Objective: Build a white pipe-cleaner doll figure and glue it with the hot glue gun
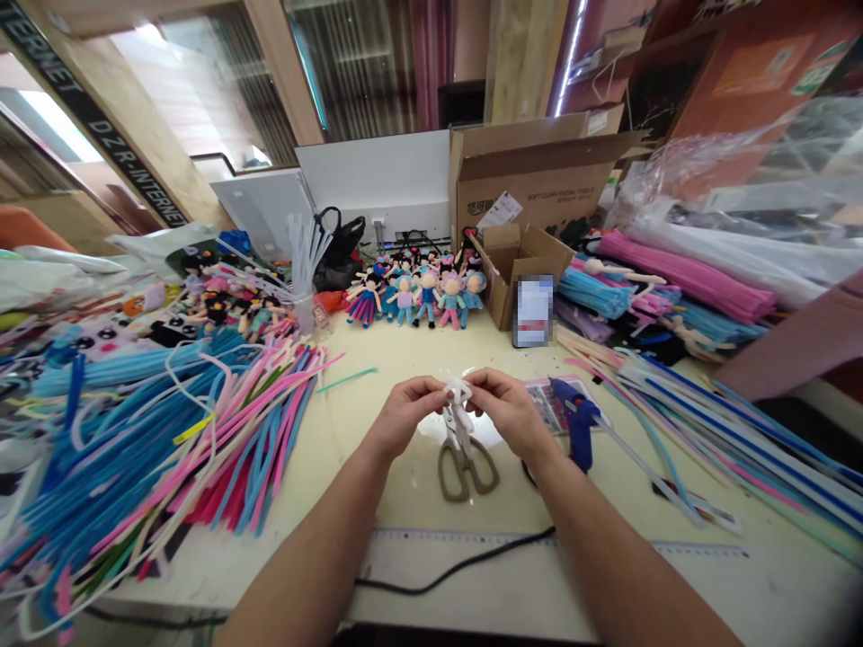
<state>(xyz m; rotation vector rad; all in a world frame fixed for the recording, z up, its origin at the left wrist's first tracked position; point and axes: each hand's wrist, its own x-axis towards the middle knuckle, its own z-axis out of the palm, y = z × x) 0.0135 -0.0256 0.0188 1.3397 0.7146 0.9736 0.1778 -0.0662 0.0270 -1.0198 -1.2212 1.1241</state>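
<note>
Two hands are held close together over the scissors, and a small white fuzzy piece [458, 390] is pinched between them, just above the blades. By the left hand [411, 409], one side of the piece is gripped narrowly between thumb and finger; by the right hand [505, 409], the other side is gripped likewise. The scissors [453, 472] are left unheld.

Progress: the piece is already bent into a small looped shape, with a length hanging over the scissors; it is judged part-formed. How much shaping is left cannot be told. Dolls [426, 292] are stood in rows beyond the scissors and are judged complete.

Surface: on the pale table [378, 346], a blue glue gun [578, 422] is set down right of the scissors, ungripped. A ruler [701, 549] and a black cable [431, 589] are laid on the near side of the scissors. Coloured fuzzy stems [222, 431] are heaped well to the left of them; a short green strip [347, 380] is seen beyond and left.

Room: far beyond the scissors, an open cardboard box [519, 171] is placed, backed by curtained windows [357, 63]; a lettered beam [114, 144] is seen far left.
</note>
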